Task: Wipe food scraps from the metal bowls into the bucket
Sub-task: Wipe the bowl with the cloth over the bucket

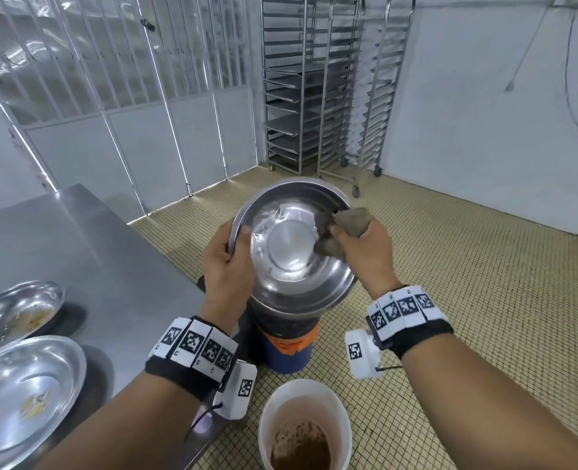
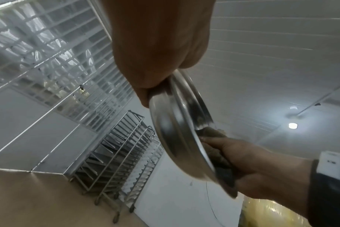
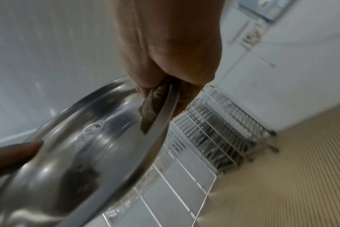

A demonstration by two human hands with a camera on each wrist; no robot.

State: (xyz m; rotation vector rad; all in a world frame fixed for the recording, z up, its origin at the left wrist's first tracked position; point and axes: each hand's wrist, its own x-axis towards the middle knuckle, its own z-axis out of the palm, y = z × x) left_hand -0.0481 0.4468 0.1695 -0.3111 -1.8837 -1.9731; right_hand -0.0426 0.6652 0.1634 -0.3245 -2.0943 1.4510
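Tabletop [image 1: 87,239], left: two metal bowls [image 1: 26,391] holding scraps, waiting.
Centre: your left hand [image 1: 226,269], fingers curled round the rim, tilts the held bowl [image 1: 294,245] over the blue bucket [image 1: 289,354] so scraps drop in.
Right: your right hand [image 1: 365,252] grips the cloth [image 1: 341,228] against the bowl's inner wall.
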